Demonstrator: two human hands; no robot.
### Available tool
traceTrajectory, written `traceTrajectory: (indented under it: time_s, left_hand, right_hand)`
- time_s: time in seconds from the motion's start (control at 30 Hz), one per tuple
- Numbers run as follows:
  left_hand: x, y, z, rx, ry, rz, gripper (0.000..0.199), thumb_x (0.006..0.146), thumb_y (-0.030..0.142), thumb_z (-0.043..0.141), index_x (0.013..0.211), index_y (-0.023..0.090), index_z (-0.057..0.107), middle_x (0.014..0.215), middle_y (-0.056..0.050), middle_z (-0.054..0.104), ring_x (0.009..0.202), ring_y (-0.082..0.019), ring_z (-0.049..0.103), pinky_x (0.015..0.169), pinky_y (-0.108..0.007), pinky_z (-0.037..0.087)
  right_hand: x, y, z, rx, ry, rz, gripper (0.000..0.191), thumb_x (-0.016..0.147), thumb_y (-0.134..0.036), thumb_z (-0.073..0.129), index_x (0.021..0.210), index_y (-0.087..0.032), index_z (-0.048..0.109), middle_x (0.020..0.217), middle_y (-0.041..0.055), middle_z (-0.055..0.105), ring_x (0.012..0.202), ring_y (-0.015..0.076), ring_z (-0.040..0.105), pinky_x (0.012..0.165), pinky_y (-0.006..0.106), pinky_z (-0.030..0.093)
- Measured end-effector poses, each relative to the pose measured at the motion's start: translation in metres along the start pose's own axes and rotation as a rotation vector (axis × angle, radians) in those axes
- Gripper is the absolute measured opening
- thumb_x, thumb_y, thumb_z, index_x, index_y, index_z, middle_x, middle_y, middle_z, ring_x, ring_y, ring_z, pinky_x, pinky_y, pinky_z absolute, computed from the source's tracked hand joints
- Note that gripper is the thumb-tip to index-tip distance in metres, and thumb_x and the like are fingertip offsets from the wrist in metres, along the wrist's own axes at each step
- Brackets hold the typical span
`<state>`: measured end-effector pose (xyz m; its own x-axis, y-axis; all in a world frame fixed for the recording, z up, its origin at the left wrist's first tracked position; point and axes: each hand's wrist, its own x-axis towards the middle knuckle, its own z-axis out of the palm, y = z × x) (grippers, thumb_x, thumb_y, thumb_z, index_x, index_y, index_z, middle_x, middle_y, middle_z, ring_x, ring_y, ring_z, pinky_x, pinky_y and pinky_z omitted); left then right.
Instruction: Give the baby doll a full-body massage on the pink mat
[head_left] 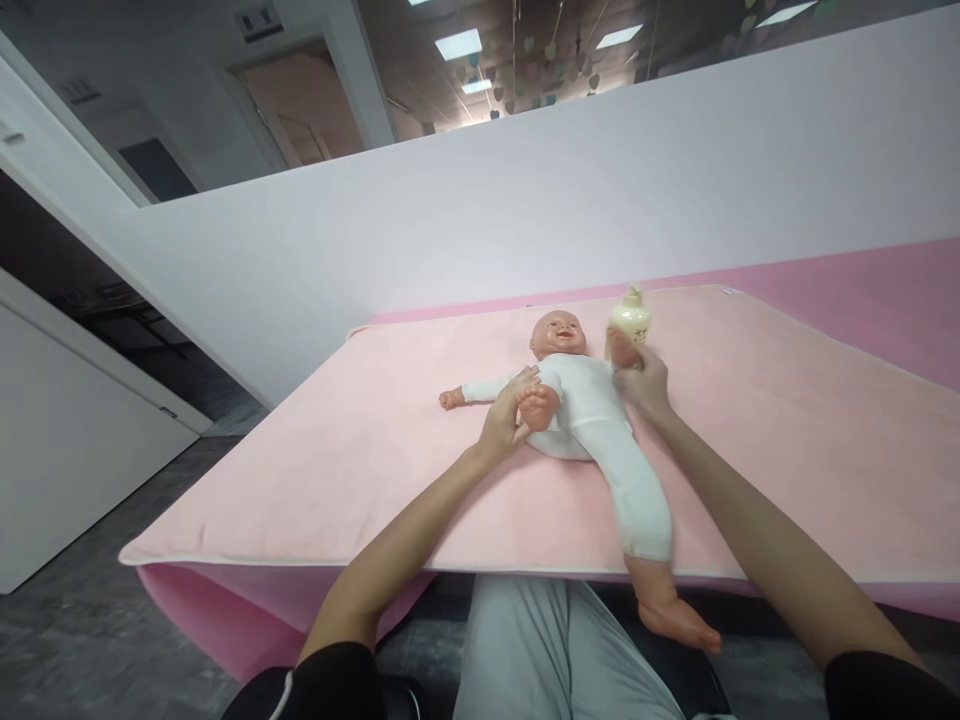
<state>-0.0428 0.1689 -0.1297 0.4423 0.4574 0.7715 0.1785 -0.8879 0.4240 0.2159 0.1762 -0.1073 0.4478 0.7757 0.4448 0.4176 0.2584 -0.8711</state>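
A baby doll (589, 390) in a white cloth body lies on its back on a pink padded mat (337, 450), its head toward the wall. My left hand (502, 420) is closed around one bent leg of the doll, and that leg's bare foot (538, 406) points up at me. My right hand (646, 385) is closed on the doll's arm by its raised hand (622, 348). The doll's other leg (637, 490) stretches toward me, its foot hanging past the table edge. Just behind my right hand stands a pale yellow pump bottle (630, 315), partly hidden.
Behind the table rises a white partition wall (525, 220). Pink cloth (225, 610) hangs below the mat's front edge. My legs in grey trousers (540, 640) are under the table edge. A white door panel (75, 430) stands at the left.
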Motion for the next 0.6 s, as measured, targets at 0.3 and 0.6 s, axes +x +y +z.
traceTrajectory:
  time_s: [0.3,0.6]
  left_hand:
    - [0.008,0.014,-0.008,0.265,0.203,0.312,0.045,0.09,0.053,0.041,0.122,0.022,0.047,0.114,-0.011,0.06,0.11,-0.024,0.058,0.09,-0.042,0.05]
    - [-0.005,0.025,-0.011,0.556,0.079,0.778,0.046,0.085,0.064,0.038,0.088,0.027,0.063,0.068,-0.002,0.056,0.068,-0.016,0.052,0.068,-0.034,0.043]
  right_hand:
    - [-0.018,-0.018,0.0,-0.105,-0.281,-0.351,0.044,0.062,-0.014,0.046,0.099,-0.019,0.071,0.098,0.0057,0.07,0.091,0.0234,0.061,0.083,0.037,0.048]
    - [-0.011,-0.009,0.002,-0.076,-0.141,-0.173,0.034,0.062,-0.023,0.051,0.09,-0.015,0.069,0.09,0.0072,0.069,0.084,0.0238,0.06,0.072,0.034,0.048]
